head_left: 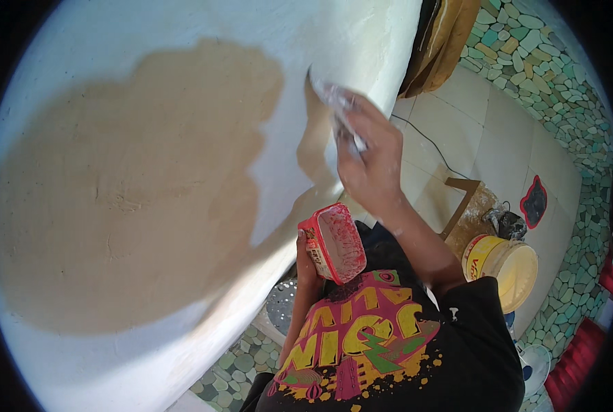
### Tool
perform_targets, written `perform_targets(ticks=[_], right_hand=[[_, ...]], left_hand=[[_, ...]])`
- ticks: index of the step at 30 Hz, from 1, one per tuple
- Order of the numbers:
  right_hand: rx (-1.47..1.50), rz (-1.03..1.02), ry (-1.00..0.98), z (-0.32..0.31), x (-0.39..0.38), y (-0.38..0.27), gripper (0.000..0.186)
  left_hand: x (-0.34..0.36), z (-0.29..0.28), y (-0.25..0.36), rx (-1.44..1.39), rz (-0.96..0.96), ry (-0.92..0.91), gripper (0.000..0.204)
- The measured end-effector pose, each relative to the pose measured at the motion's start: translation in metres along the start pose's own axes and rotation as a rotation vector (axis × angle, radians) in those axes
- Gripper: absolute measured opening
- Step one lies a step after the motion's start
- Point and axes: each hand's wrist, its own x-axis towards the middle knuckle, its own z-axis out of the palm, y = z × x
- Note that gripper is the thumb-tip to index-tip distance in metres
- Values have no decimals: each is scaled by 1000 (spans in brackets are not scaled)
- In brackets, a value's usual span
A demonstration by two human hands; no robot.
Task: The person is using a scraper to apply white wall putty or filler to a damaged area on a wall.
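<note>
A pale curved plastered surface (114, 178) fills the left of the view, with shadows across it. My right hand (371, 154) is closed on a white-smeared spatula (347, 113), blurred in part, raised against that surface near its right side. Lower down, my left hand (306, 264) grips a small red plastic container (337, 244), its inside coated with pale pasty residue.
Right of the curved surface are a tiled floor (478, 130), a dark cable (430, 141), a wooden piece (468, 209), a yellow-labelled bucket (516, 275), a red-edged dark item (533, 202), brown cloth (440, 48), pebbled edging (533, 55) and red cushioned things (574, 357).
</note>
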Motion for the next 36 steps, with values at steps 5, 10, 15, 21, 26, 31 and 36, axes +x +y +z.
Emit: perform_targets(ticks=[5,10,15,21,26,31,36], right_hand=[[214,40,3,-15,1,13,47],[-149,-174,98,3,7,48,55],[-193,-251,5,11,-40,85,60],[-295,-361,81,11,-8,76,61],[-304,-310,37,-13,-7,75,59],[-67,-123,137,24,-11,30,58],[281,10,-32,4,-28,5,59]], left_hand=[[-5,10,9,-26,72,-10,61],[-4,7,10,-31,101,-26,60],[-1,-13,5,-27,121,83,61],[-5,-1,10,-52,65,33,59],[-6,-1,12,-51,72,30,59],[-1,-4,10,-45,64,7,59],[0,-2,11,-39,74,3,59]])
